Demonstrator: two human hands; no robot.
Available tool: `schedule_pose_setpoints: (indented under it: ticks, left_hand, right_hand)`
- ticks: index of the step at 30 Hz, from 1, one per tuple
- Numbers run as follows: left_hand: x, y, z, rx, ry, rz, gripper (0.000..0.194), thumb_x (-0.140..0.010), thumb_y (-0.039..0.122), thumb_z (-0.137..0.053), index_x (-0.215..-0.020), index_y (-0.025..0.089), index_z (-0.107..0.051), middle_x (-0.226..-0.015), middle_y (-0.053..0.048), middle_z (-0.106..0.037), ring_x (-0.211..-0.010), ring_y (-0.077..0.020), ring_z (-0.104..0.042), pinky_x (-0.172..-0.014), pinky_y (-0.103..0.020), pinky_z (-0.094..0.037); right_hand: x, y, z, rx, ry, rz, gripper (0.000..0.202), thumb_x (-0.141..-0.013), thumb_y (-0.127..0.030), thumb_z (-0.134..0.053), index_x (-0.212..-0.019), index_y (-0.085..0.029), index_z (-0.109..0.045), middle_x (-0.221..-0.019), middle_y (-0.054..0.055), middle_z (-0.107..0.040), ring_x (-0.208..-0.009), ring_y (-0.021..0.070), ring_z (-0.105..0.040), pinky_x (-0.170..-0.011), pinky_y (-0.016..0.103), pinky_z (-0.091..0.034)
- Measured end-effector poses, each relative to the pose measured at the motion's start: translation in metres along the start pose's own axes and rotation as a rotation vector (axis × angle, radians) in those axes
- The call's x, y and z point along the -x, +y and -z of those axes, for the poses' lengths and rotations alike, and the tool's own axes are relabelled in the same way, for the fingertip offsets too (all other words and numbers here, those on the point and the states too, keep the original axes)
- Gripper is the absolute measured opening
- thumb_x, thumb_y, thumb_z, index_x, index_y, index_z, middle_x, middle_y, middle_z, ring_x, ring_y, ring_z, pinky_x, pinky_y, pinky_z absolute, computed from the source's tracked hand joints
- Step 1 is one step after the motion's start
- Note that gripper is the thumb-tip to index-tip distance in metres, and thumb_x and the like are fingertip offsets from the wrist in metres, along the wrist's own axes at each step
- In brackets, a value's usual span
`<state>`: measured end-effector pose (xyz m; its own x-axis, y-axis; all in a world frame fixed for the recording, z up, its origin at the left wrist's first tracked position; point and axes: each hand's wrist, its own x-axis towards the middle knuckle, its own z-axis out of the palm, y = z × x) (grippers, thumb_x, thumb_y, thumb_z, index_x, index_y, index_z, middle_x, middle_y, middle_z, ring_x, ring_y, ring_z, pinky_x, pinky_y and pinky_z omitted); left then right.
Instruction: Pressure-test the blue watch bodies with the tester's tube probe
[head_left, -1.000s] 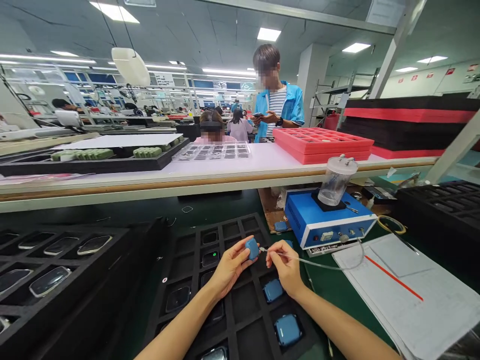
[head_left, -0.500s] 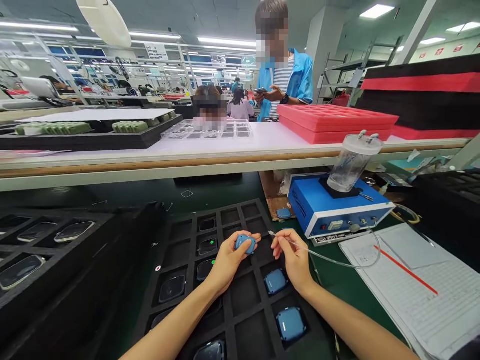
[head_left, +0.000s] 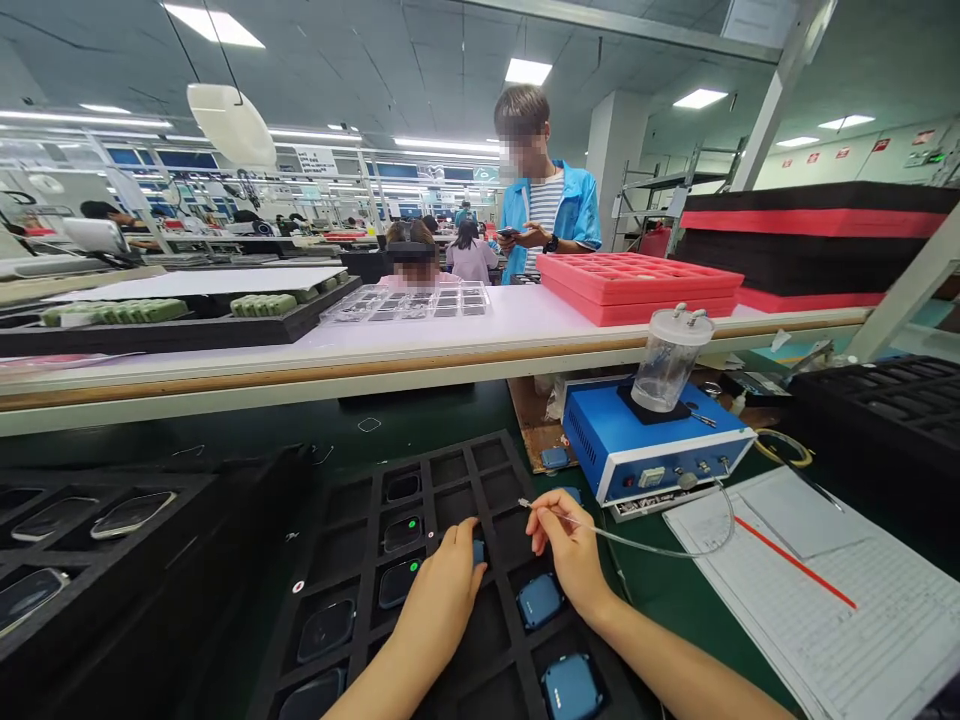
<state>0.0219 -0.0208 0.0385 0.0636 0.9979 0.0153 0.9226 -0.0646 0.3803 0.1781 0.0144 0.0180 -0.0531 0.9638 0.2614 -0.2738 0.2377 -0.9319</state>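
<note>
My left hand (head_left: 441, 590) is closed round a small blue watch case (head_left: 478, 552), low over the black foam tray (head_left: 442, 470); the fingers and back of the hand cover most of the case. Between thumb and fingertips, my right hand (head_left: 566, 550) pinches a thin clear tube (head_left: 645, 546), whose narrow tip (head_left: 524, 503) points left above the tray. Below the right hand, two more blue watch cases, an upper one (head_left: 539, 600) and a lower one (head_left: 571, 688), lie in the tray's right column. Dark watch screens (head_left: 327, 630) sit in pockets to the left.
The tube runs to a blue machine (head_left: 660, 440) with a clear canister (head_left: 665, 362) on top. Papers (head_left: 817, 570) with a red stick (head_left: 795, 562) lie at right. A shelf (head_left: 420, 370) crosses above the bench; another foam tray (head_left: 195, 520) stands left. A person (head_left: 551, 215) stands behind.
My left hand has turned palm down and lowered the watch case toward the tray. My right hand keeps its pinch on the tube. The camera view has tilted up a little.
</note>
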Motion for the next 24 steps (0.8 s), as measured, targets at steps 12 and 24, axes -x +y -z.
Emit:
schedule_pose_setpoints:
  ticks: [12, 24]
  left_hand:
    - [-0.012, -0.014, 0.010, 0.175, -0.060, -0.032, 0.006, -0.077, 0.023, -0.051, -0.082, 0.019, -0.053, -0.080, -0.009, -0.066, -0.080, -0.0313, -0.063, -0.071, -0.040, -0.044]
    - [-0.017, -0.002, 0.017, 1.683, -0.093, 0.311, 0.035, -0.089, 0.025, -0.039, -0.117, 0.008, -0.052, -0.081, -0.010, -0.067, -0.073, -0.0163, -0.062, -0.068, -0.027, -0.052]
  right_hand:
    - [-0.001, -0.005, -0.002, 0.016, -0.005, -0.005, 0.014, -0.081, -0.030, -0.053, -0.074, -0.018, -0.053, -0.057, -0.003, -0.055, -0.043, 0.0085, -0.046, -0.043, 0.021, -0.036]
    - [0.022, -0.022, -0.004, 0.042, -0.228, -0.017, 0.013, -0.083, -0.028, -0.053, -0.075, -0.017, -0.054, -0.061, 0.000, -0.059, -0.047, 0.0102, -0.050, -0.046, 0.023, -0.041]
